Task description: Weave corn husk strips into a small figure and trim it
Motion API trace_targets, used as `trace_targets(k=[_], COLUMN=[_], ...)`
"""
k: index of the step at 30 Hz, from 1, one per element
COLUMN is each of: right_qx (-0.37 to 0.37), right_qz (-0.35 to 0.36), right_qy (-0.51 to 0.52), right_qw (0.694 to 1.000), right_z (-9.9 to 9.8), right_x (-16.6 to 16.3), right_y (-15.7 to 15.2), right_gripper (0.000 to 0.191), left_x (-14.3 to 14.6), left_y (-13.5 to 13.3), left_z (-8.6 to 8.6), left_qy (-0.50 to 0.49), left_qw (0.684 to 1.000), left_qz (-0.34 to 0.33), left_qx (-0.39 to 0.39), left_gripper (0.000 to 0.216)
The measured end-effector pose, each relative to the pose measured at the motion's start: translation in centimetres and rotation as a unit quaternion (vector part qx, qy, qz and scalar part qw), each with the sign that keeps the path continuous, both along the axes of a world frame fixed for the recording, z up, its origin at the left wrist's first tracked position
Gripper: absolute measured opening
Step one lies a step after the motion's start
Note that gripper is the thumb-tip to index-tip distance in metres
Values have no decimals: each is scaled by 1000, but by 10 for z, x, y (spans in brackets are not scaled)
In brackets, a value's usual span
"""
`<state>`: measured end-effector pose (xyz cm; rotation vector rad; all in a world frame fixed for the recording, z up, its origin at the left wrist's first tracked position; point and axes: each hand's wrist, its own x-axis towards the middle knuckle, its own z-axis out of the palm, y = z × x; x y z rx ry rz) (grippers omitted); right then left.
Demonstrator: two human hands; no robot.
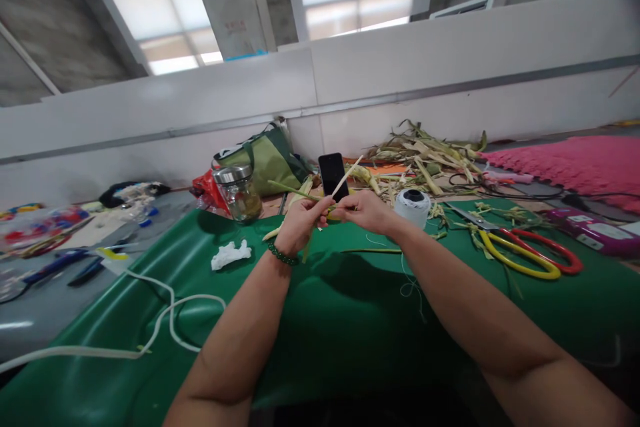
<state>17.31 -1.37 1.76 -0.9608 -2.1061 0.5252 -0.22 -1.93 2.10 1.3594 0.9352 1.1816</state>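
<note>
My left hand point(299, 221), with a green bead bracelet at the wrist, is closed around a pale plant strip point(349, 177) and a thin green stalk point(293, 191). The strip points up and right, while the stalk points left. Close beside it, my right hand point(367, 210) pinches the same bundle; its fingertips are partly hidden. Both hands are raised over a green mat point(320, 333). To the right of my right hand stands a spool of white thread point(413, 210), with loose thread trailing onto the mat. Another green stalk point(371, 251) lies below my hands.
Yellow-and-red-handled scissors point(523, 247) lie at right. Behind my hands are a phone point(333, 175), a glass jar point(238, 197), a green bag point(267, 160) and dried husks point(425, 157). A crumpled white tissue point(231, 255) and a white cable point(167, 313) are at left.
</note>
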Motion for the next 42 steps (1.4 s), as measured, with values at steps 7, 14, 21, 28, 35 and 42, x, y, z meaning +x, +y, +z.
trace_targets(k=[7, 14, 21, 28, 35, 42], right_qx=[46, 97, 235, -96, -174, -145], right_qz=[6, -85, -160, 50, 25, 34], right_qy=[-52, -94, 53, 74, 193, 178], right_qw=[998, 987, 957, 991, 965, 973], right_z=[0, -7, -1, -21, -30, -31], right_x=[6, 2, -5, -44, -54, -56], right_y=[2, 8, -8, -7, 1, -9], right_gripper=[34, 30, 33, 30, 25, 31], left_x=[-4, -8, -7, 2, 4, 0], left_y=[4, 4, 4, 5, 5, 9], left_z=[-4, 5, 1, -3, -6, -9], left_qy=[66, -23, -72, -141, -110, -82], left_qw=[997, 994, 997, 988, 992, 995], left_qz=[13, -6, 25, 61, 54, 54], left_qx=[44, -105, -18, -12, -25, -21], left_gripper=[25, 33, 38, 36, 36, 38])
